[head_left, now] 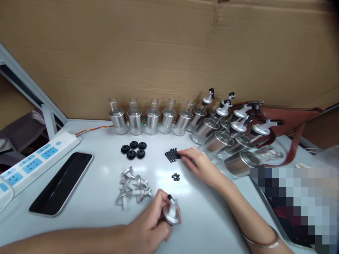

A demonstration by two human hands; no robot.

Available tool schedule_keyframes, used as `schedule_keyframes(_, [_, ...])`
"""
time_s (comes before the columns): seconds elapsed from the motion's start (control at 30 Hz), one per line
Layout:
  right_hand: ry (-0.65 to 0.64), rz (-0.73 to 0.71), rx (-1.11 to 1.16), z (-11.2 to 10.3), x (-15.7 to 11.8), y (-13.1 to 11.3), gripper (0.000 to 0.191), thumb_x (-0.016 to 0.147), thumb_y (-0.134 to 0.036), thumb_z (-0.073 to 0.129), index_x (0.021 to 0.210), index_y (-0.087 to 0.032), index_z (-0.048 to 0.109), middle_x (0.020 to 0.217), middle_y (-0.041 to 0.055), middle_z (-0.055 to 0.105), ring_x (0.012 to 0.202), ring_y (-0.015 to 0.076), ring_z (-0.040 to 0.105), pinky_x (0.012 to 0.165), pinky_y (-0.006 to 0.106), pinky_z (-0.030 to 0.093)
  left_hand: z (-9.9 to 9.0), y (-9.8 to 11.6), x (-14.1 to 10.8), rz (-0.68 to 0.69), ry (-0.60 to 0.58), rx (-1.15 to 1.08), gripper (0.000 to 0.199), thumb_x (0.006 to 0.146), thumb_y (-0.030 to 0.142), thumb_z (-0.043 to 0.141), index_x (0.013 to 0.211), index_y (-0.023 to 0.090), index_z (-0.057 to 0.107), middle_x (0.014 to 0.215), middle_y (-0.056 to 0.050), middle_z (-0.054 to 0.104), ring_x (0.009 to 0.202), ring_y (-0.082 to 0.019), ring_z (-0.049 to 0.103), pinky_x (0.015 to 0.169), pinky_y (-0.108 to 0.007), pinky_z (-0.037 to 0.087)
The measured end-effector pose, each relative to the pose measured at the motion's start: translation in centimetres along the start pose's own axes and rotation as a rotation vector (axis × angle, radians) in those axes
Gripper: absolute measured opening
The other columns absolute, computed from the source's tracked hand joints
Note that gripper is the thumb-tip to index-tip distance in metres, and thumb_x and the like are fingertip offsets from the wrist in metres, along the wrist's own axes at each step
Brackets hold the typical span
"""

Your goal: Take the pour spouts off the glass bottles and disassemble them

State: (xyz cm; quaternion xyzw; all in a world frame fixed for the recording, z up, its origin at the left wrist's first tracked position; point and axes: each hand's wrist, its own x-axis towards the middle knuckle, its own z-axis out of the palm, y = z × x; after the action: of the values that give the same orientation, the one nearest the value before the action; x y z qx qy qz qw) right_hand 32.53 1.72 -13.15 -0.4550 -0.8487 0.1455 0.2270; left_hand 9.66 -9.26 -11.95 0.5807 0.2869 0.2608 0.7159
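My left hand [159, 218] is closed around a silver pourer top [171, 212] with a small black piece on its tip, low in the middle of the view. My right hand [197, 164] has its fingertips at the right end of a row of small black sticks [171, 155]; whether it grips one is hidden. Several tiny black rings [176, 177] lie between the hands. To the left is a pile of silver pourer parts [140, 181], and behind it several round black stoppers [134, 145].
Open glass bottles with metal sleeves [136, 119] line the back. Bottles with pourers fitted [218, 139] crowd the right, before a brown bag [287, 120]. A black phone [62, 183] and a white power strip [37, 160] lie left. A pixelated area covers the lower right.
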Motion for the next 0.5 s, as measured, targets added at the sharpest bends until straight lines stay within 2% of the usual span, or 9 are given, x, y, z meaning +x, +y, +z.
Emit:
schedule_keyframes(0.1, [0.021,0.028,0.01,-0.6,0.0,-0.6,0.026,0.094,-0.02,0.043,0.108,-0.016,0.064,0.096,0.011,0.07,0.091,0.0232,0.064,0.082,0.039,0.053,0.0,-0.3,0.1,-0.008,0.018,-0.059,0.02,0.093,0.039,0.041,0.092,0.022,0.031,0.081,0.002,0.04,0.061,-0.01,0.036,0.064,-0.028,0.032])
schedule_keyframes(0.17, [0.013,0.054,0.066,-1.2,0.0,-1.5,0.024,0.094,-0.023,0.044,0.103,-0.017,0.065,0.094,0.01,0.07,0.089,0.0218,0.064,0.076,0.035,0.053,0.0,-0.6,0.1,0.003,0.04,-0.081,0.025,0.094,0.046,0.037,0.096,0.021,0.032,0.078,0.003,0.04,0.06,-0.011,0.036,0.065,-0.029,0.032])
schedule_keyframes(0.23, [-0.067,0.087,0.21,-1.8,-0.1,-2.9,0.023,0.094,-0.027,0.047,0.096,-0.017,0.067,0.091,0.008,0.07,0.082,0.019,0.064,0.067,0.028,0.05,-0.2,-0.9,0.1,0.006,0.066,-0.092,0.028,0.095,0.047,0.033,0.101,0.02,0.033,0.074,0.004,0.04,0.06,-0.012,0.036,0.066,-0.03,0.032])
schedule_keyframes(0.3, [-0.207,0.095,0.389,-2.2,-0.2,-4.3,0.023,0.094,-0.03,0.05,0.092,-0.017,0.068,0.087,0.0056,0.071,0.075,0.0162,0.063,0.061,0.024,0.046,-0.3,-1.1,0.0,-0.017,0.091,-0.082,0.029,0.095,0.046,0.03,0.107,0.019,0.033,0.069,0.005,0.04,0.061,-0.013,0.036,0.068,-0.032,0.032])
schedule_keyframes(0.4, [-0.345,0.069,0.576,-2.1,-0.4,-6.0,0.026,0.094,-0.035,0.051,0.094,-0.017,0.069,0.086,0.0041,0.07,0.072,0.0139,0.06,0.059,0.023,0.042,-0.4,-1.1,0.0,-0.054,0.09,-0.05,0.029,0.095,0.045,0.029,0.109,0.019,0.032,0.065,0.005,0.04,0.061,-0.014,0.035,0.069,-0.032,0.032])
schedule_keyframes(0.5, [-0.399,0.042,0.69,-2.0,-0.6,-6.7,0.031,0.095,-0.04,0.05,0.091,-0.016,0.069,0.081,0.0035,0.066,0.071,0.013,0.056,0.061,0.023,0.041,-0.5,-1.1,-0.1,-0.042,0.063,-0.076,0.032,0.093,0.049,0.032,0.106,0.02,0.033,0.065,0.006,0.039,0.061,-0.014,0.034,0.068,-0.032,0.031])
